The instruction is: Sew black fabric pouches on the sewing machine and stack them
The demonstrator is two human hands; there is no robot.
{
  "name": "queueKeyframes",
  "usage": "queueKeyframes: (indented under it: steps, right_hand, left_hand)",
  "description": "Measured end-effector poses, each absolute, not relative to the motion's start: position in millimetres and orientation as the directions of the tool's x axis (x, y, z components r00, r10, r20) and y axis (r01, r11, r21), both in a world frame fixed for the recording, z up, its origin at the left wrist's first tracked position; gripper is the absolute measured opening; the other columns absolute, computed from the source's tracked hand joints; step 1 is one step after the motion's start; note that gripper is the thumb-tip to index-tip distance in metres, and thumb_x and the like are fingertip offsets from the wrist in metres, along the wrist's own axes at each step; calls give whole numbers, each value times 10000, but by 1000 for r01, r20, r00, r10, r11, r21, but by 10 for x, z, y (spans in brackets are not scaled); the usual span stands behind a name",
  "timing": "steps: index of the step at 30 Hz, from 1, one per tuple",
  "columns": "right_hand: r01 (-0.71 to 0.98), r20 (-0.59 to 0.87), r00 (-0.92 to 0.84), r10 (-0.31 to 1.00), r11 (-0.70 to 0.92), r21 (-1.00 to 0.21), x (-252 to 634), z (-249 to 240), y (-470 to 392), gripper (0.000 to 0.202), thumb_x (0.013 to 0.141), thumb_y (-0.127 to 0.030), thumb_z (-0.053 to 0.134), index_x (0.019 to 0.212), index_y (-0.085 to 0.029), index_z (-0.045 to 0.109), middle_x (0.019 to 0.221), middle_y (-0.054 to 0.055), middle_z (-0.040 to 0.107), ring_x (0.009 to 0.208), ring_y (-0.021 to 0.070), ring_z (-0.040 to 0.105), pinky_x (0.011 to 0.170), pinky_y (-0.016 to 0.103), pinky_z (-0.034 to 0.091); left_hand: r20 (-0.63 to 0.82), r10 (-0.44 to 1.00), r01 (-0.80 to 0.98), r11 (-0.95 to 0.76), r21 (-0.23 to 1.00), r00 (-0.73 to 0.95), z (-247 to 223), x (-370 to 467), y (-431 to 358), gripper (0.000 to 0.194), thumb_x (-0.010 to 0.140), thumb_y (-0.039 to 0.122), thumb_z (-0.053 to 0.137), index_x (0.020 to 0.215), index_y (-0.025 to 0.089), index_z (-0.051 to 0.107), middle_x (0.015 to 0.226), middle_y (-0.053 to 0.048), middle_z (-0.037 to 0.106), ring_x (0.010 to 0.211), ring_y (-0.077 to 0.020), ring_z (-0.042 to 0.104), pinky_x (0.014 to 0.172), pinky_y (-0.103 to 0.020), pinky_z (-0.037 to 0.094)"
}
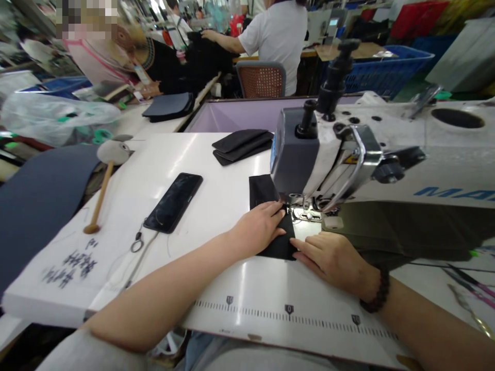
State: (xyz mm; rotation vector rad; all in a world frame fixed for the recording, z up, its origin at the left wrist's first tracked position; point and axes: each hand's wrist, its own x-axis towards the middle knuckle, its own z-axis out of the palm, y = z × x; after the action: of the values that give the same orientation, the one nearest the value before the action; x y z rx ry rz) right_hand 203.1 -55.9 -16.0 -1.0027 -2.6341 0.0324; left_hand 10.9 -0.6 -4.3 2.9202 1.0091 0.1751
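- Cloth (284, 245) on the white table (216, 201), right at the sewing machine (294, 154), its upper part running up beside the head!
- Left hand (257, 226) lies over it, fingers flat and close together, thumb apart.
- Right hand (332, 257) reaches the cloth's right edge, fingertips there; whether they pinch it, I cannot tell.
- Near edge of the cloth sits back from the table's front edge, with the ruler marks (289, 310) between!
- Leftward, white surface stretches to the phone (174, 202); black pieces (242, 145) lie beyond the cloth, near the far edge.
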Motion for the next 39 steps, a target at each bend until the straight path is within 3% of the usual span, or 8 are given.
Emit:
queueKeyframes:
  steps: [14,29,39]
  right_hand:
    - [733,259,-626,735,669,-126,1996,-207,-516,218,852,-226,452,954,-128,618,617,12,597,555,137,541,521,267,329]
    - [760,234,-597,767,634,-141,1975,-220,-493,229,853,-239,456,982,-139,617,658,21,629,601,134,581,534,250,368]
    - [776,243,-566,788,609,-166,1973,-266,-489,235,848,-238,459,1005,-150,610,699,28,647,610,144,597,537,252,402]
  left_hand:
    - [140,620,591,-782,197,772,-137,88,152,302,856,312,484,1034,73,538,1106,-127,534,1110,-230,452,940,-322,375]
    - [159,606,568,-791,227,780,-135,87,219,193,847,281,501,867,98,558,1005,-116,555,1118,-240,439,904,-326,396]
    - [145,613,568,-781,260,777,-101,73,242,174,841,269,505,872,107,562,978,-109,565,1065,-240,480,871,-327,416]
